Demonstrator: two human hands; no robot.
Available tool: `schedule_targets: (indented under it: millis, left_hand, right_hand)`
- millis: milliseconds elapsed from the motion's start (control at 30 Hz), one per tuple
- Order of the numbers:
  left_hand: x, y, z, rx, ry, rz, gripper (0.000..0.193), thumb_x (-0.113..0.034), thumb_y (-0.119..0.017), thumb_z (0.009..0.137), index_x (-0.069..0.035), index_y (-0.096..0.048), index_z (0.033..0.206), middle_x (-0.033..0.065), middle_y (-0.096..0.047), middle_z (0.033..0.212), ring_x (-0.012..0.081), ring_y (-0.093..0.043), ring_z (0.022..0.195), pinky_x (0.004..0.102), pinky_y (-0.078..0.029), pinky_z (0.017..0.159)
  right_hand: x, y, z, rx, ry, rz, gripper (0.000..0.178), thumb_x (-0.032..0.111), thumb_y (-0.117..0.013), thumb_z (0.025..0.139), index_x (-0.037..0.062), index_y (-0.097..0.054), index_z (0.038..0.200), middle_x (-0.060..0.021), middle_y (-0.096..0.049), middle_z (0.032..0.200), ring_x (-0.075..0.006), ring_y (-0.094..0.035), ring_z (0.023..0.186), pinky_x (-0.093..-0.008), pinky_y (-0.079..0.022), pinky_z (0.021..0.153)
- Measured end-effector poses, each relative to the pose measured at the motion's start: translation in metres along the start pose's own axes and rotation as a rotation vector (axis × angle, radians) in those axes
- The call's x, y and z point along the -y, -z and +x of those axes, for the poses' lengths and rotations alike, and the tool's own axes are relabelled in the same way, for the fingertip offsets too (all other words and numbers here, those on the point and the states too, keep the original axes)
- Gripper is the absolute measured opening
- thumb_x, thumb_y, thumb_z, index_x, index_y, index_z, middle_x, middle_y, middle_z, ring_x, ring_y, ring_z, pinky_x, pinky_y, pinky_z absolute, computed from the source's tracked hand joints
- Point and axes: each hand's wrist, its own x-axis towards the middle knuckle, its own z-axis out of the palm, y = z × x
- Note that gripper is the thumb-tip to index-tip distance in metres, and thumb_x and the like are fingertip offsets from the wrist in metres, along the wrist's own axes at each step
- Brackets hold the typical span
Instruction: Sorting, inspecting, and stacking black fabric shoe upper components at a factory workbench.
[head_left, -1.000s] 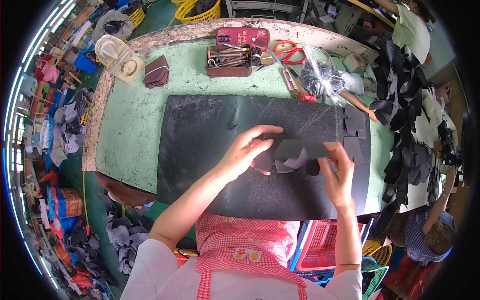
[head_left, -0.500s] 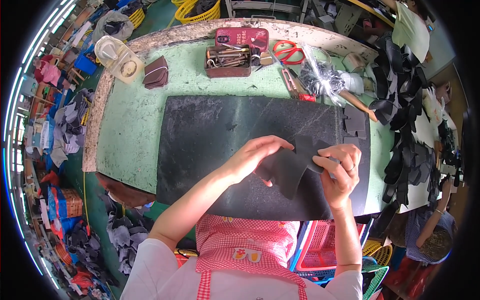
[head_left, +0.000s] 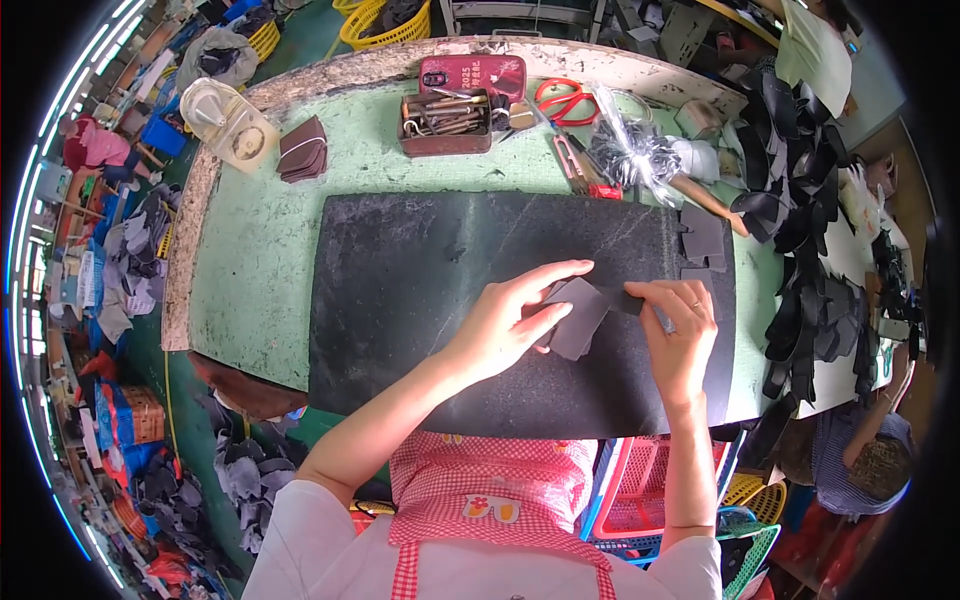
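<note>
Over the black mat (head_left: 430,290), my left hand (head_left: 495,325) is closed on a small stack of dark grey material pieces (head_left: 580,332), its thumb pressing on top. The stack is roughly rectangular and tilted, with edges slightly fanned. My right hand (head_left: 682,335) pinches a darker strip-like piece (head_left: 627,299) between thumb and fingers, just right of the stack. Whether that strip is joined to the stack I cannot tell. Some grey cut pieces (head_left: 703,238) lie at the mat's right edge, beyond my right hand.
On the green table (head_left: 250,270) stand a tin of tools (head_left: 446,140), a bundle of brown pieces (head_left: 304,150) and a clear plastic container (head_left: 240,135). Red-handled scissors (head_left: 566,100) and a wooden-handled tool (head_left: 710,203) lie farther right. Black pieces (head_left: 800,250) heap at right, near another person (head_left: 865,455).
The broad dark pieces between my hands have turned and now show as a compact stack. My left thumb has come onto its top, and my right hand has shifted slightly.
</note>
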Motion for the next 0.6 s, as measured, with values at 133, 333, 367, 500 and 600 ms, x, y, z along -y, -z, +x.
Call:
schedule_targets:
  millis: [133, 333, 367, 500, 600]
  left_hand:
    - [-0.01, 0.025, -0.001, 0.016, 0.064, -0.229, 0.04, 0.002, -0.055, 0.098, -0.004, -0.055, 0.138, 0.009, -0.068, 0.117, 0.011, -0.066, 0.093, 0.0243, -0.057, 0.07]
    - [0.008, -0.001, 0.01, -0.03, 0.018, -0.275, 0.034, -0.009, -0.047, 0.105, -0.004, -0.053, 0.138, 0.0089, -0.065, 0.121, 0.0129, -0.067, 0.098, 0.0302, -0.062, 0.073]
    - [0.002, -0.01, 0.012, 0.0, 0.082, -0.394, 0.035, -0.015, -0.043, 0.107, -0.004, -0.052, 0.139, 0.0088, -0.061, 0.128, 0.0126, -0.067, 0.098, 0.0306, -0.062, 0.075]
    - [0.034, -0.019, 0.016, -0.022, -0.122, -0.213, 0.043, -0.006, -0.056, 0.1, -0.007, -0.049, 0.142, 0.0092, -0.063, 0.127, 0.0122, -0.068, 0.095, 0.0264, -0.061, 0.067]
    - [0.026, -0.011, 0.014, -0.031, -0.029, -0.254, 0.046, -0.002, -0.055, 0.098, -0.007, -0.048, 0.143, 0.0119, -0.063, 0.125, 0.0162, -0.068, 0.098, 0.0267, -0.062, 0.067]
  right_hand:
    - [-0.017, 0.022, 0.005, -0.047, -0.093, -0.092, 0.026, -0.004, -0.071, 0.072, 0.0115, -0.077, 0.092, -0.0044, -0.069, 0.088, -0.025, -0.062, 0.089, -0.0367, -0.047, 0.086]
    - [0.005, 0.01, -0.013, 0.364, -0.696, 0.886, 0.017, 0.009, -0.075, 0.089, -0.0019, -0.066, 0.1, -0.0017, -0.067, 0.078, -0.0058, -0.062, 0.067, -0.0206, -0.049, 0.059]
    - [0.005, 0.002, -0.012, 0.363, -0.69, 0.787, 0.018, 0.008, -0.075, 0.088, -0.0022, -0.065, 0.098, -0.0018, -0.066, 0.074, -0.0066, -0.062, 0.066, -0.0219, -0.049, 0.058]
    - [-0.015, -0.011, -0.003, 0.182, -0.495, 0.479, 0.017, 0.012, -0.074, 0.088, 0.0002, -0.065, 0.097, -0.004, -0.066, 0.075, -0.0092, -0.062, 0.067, -0.0272, -0.049, 0.059]
    - [-0.083, 0.004, 0.024, -0.173, -0.412, -0.108, 0.019, 0.017, -0.073, 0.089, 0.0027, -0.062, 0.094, -0.0079, -0.066, 0.08, -0.0217, -0.064, 0.071, -0.0358, -0.052, 0.067]
